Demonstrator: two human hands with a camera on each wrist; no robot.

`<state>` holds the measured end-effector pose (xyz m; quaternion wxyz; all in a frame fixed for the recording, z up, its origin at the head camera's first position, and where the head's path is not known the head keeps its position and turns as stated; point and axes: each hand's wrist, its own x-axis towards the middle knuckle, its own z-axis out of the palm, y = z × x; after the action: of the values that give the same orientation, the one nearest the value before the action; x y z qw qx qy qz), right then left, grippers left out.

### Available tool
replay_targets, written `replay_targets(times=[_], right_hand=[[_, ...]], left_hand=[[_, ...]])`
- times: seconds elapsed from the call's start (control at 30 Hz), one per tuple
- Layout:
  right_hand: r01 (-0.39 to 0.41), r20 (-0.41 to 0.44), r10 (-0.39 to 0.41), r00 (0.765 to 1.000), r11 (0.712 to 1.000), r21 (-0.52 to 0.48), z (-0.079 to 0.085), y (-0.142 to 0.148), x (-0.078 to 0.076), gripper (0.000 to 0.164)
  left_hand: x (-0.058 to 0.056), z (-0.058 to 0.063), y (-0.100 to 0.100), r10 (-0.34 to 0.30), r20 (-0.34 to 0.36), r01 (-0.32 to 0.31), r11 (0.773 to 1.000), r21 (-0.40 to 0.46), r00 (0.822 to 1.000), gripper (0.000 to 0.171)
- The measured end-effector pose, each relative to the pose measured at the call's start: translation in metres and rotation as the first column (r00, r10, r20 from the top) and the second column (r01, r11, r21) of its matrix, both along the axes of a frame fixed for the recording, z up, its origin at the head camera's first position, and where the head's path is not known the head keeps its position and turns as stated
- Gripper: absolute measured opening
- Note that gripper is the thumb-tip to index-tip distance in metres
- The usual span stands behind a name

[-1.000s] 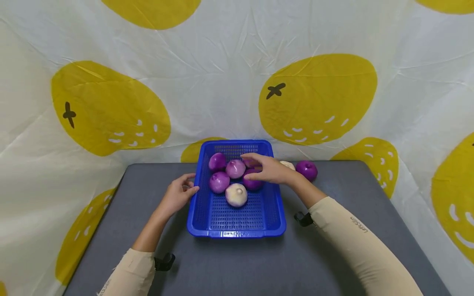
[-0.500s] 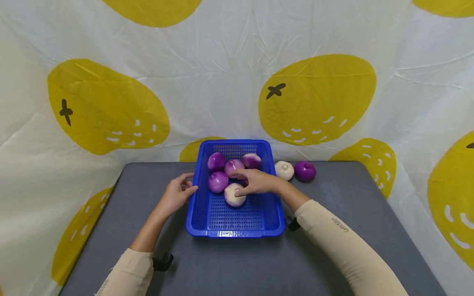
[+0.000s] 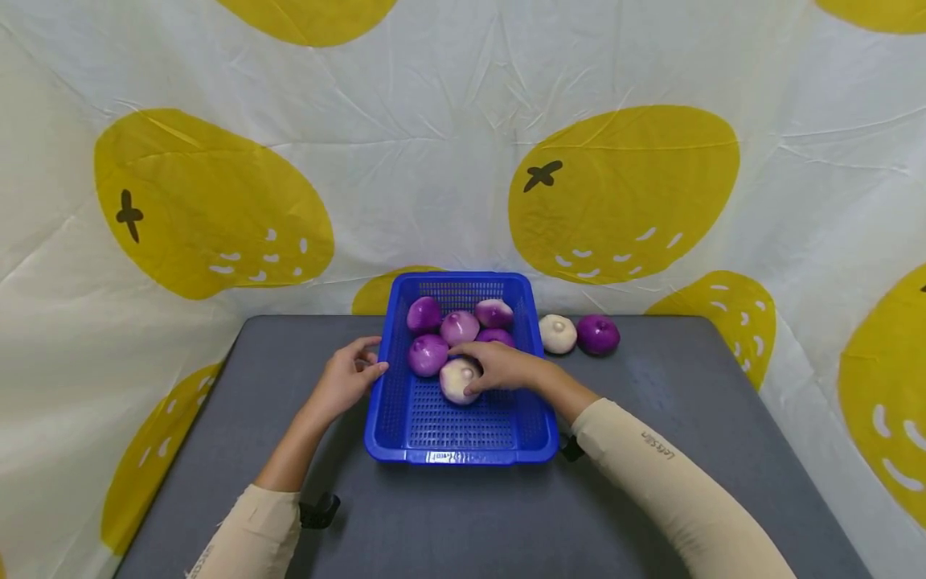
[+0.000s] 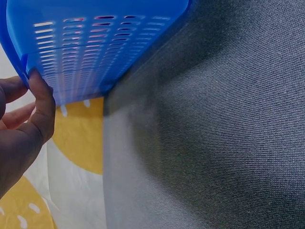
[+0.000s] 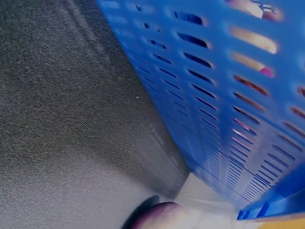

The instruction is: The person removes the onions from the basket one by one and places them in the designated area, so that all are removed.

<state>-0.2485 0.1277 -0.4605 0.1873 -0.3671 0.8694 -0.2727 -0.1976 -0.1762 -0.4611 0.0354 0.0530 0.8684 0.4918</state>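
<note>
A blue plastic basket (image 3: 463, 457) stands on the table with several purple onions (image 3: 428, 355) and one white onion (image 3: 452, 380) inside. My left hand (image 3: 347, 378) holds the basket's left rim; the left wrist view shows its thumb and fingers at the edge of the slotted wall (image 4: 109, 52). Inside the basket, my right hand (image 3: 509, 367) grips the white onion, thumb on the near side and fingers over the far side. That hand partly covers a purple onion (image 3: 496, 336) behind it. In the right wrist view, the basket wall (image 5: 200, 90) hides most of the hand.
To the right of the basket, a white onion (image 3: 558, 334) and a dark purple onion (image 3: 598, 334) lie side by side on the grey table (image 3: 651, 394). A white curtain (image 3: 419, 177) with yellow fruit prints hangs behind the table.
My right hand has come down and toward me from the back-right onions to the white onion at the front and taken hold of it. The left hand stays at the rim.
</note>
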Motion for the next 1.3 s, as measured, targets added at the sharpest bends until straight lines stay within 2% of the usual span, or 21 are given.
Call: replay_targets(times=[0.23, 0.47, 0.63, 0.8, 0.97, 1.07, 1.2, 1.3], right_hand=[[-0.007, 0.017, 0.007, 1.0, 1.0, -0.011, -0.007, -0.002, 0.005, 0.073], [-0.039, -0.058, 0.037, 0.998, 0.999, -0.035, -0.013, -0.003, 0.006, 0.069], [-0.026, -0.098, 0.022, 0.995, 0.999, -0.041, -0.013, -0.004, 0.009, 0.068], [-0.015, -0.101, 0.008, 0.995, 0.997, -0.071, -0.008, -0.001, 0.011, 0.066], [0.003, -0.042, -0.008, 0.999, 0.993, -0.116, 0.003, 0.005, 0.015, 0.066], [0.037, -0.027, -0.04, 0.999, 0.991, -0.128, 0.01, 0.009, 0.017, 0.067], [0.084, -0.057, -0.093, 0.994, 0.984, -0.154, 0.015, 0.018, 0.021, 0.069], [0.132, -0.028, -0.141, 0.99, 0.969, -0.207, 0.02, 0.028, 0.025, 0.071]], left_hand=[[0.0, 0.0, 0.001, -0.006, 0.001, 0.006, 1.0, 0.002, 1.0, 0.048], [-0.001, -0.001, 0.002, -0.012, -0.002, 0.013, 1.0, 0.009, 1.0, 0.047], [-0.001, -0.001, 0.003, -0.011, -0.011, 0.011, 1.0, 0.008, 1.0, 0.046], [-0.001, -0.001, 0.004, -0.009, -0.008, 0.009, 1.0, 0.0, 1.0, 0.046], [-0.002, 0.0, 0.003, -0.004, -0.01, 0.004, 1.0, -0.01, 1.0, 0.047], [-0.001, 0.0, 0.002, 0.001, -0.01, -0.001, 1.0, -0.012, 1.0, 0.046], [0.0, -0.001, 0.002, 0.004, -0.004, -0.004, 1.0, -0.007, 1.0, 0.047], [0.001, -0.002, 0.001, 0.006, -0.002, -0.006, 1.0, -0.008, 1.0, 0.047]])
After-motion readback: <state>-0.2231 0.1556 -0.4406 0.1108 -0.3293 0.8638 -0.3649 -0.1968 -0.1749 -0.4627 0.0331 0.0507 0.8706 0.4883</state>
